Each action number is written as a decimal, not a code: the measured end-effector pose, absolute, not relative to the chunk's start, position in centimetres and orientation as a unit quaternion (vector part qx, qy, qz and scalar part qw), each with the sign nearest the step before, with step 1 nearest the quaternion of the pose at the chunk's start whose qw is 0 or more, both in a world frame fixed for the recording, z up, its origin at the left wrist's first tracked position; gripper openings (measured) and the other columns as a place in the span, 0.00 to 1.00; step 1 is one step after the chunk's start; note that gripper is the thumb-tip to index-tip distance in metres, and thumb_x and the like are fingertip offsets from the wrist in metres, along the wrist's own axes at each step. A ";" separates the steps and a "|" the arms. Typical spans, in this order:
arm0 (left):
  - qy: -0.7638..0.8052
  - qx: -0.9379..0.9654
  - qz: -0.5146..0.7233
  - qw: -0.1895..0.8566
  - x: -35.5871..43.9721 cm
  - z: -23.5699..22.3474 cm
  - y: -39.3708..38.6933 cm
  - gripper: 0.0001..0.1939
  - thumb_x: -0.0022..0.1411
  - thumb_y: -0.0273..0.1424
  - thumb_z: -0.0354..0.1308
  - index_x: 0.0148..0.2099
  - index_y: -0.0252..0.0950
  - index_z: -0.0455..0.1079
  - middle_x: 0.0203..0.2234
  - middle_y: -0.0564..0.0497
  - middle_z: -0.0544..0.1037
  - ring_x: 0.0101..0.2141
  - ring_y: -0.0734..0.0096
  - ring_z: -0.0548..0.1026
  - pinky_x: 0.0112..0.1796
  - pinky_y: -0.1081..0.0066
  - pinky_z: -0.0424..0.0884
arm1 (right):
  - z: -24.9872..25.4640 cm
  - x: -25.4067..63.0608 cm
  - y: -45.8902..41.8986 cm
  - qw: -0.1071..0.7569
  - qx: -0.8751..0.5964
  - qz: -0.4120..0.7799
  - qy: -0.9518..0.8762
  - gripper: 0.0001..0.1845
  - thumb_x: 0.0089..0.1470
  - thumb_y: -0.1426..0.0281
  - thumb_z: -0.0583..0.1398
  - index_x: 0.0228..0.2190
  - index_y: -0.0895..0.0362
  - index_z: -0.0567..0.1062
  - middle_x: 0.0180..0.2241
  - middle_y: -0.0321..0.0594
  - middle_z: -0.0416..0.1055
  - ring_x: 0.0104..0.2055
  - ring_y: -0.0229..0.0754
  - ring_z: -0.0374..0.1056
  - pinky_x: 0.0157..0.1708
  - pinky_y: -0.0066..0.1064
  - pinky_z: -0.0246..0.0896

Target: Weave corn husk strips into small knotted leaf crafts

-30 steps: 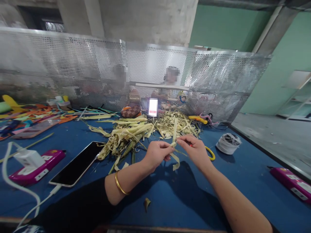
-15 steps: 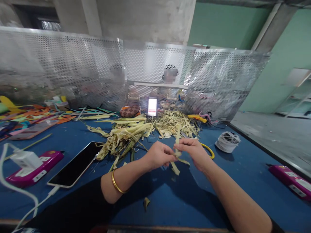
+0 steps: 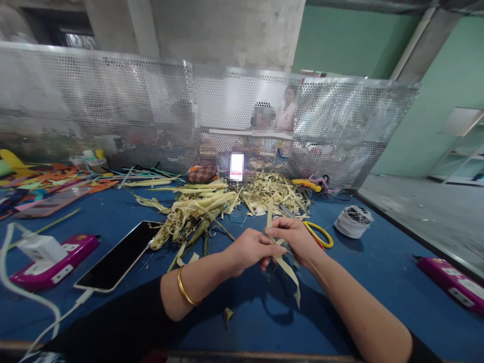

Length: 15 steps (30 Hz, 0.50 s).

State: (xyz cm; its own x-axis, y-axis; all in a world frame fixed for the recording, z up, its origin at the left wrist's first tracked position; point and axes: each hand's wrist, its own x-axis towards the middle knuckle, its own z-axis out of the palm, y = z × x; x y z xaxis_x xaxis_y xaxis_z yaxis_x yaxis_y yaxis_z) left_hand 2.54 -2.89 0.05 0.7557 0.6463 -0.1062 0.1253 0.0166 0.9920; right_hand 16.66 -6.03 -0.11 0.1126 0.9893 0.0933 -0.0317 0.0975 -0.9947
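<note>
Pale yellow-green husk strips (image 3: pixel 289 275) run between my two hands, one end pointing up and another hanging down toward the table. My left hand (image 3: pixel 255 249) pinches them where they cross, thumb and fingers pressed together. Close against it, my right hand (image 3: pixel 291 234) grips the strips between thumb and forefinger. Just beyond my right hand lie scissors with yellow and red handles (image 3: pixel 319 235). A pile of long husks (image 3: pixel 192 212) is to the left of my hands, and a heap of shredded husk pieces (image 3: pixel 276 191) lies behind them.
A dark-screened phone (image 3: pixel 117 257) charges on the left beside a purple power strip (image 3: pixel 56 259). At right are a white spool (image 3: pixel 353 222) and another purple power strip (image 3: pixel 449 282). A perforated metal screen (image 3: pixel 151 111) spans the back, with people beyond it. Colored strips (image 3: pixel 75 176) cover the far left.
My hands have drawn closer together, and the hanging strip now reaches farther down to the right. More of the scissors shows. Another person has appeared behind the screen.
</note>
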 end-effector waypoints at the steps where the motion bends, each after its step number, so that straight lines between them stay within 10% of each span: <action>1: 0.290 0.670 0.205 0.652 2.6 0.0 -3.0 0.16 0.44 0.40 0.64 0.18 0.33 0.69 0.09 0.56 0.64 0.13 0.80 0.60 0.18 0.76 0.59 | -0.2 16.7 -6.0 0.555 -0.492 0.468 -0.480 0.11 0.33 0.65 0.68 0.17 0.57 0.73 0.17 0.31 0.66 0.21 0.33 0.58 0.23 0.26 0.52; 8: 0.336 0.642 0.276 0.631 2.5 0.2 -2.3 0.13 0.48 0.34 0.61 0.18 0.32 0.68 0.10 0.55 0.66 0.14 0.80 0.64 0.20 0.77 0.62 | -0.4 17.7 -5.7 0.511 -0.535 0.357 -0.571 0.20 0.49 0.53 0.58 0.20 0.57 0.71 0.19 0.33 0.65 0.23 0.35 0.60 0.25 0.27 0.55; 15: 0.379 0.554 0.329 0.665 2.3 0.8 -1.1 0.08 0.47 0.31 0.64 0.23 0.31 0.72 0.13 0.54 0.69 0.17 0.78 0.68 0.23 0.76 0.67 | -0.3 18.9 -5.6 0.418 -0.578 0.172 -0.679 0.13 0.53 0.63 0.56 0.20 0.54 0.70 0.16 0.31 0.63 0.20 0.37 0.59 0.24 0.29 0.52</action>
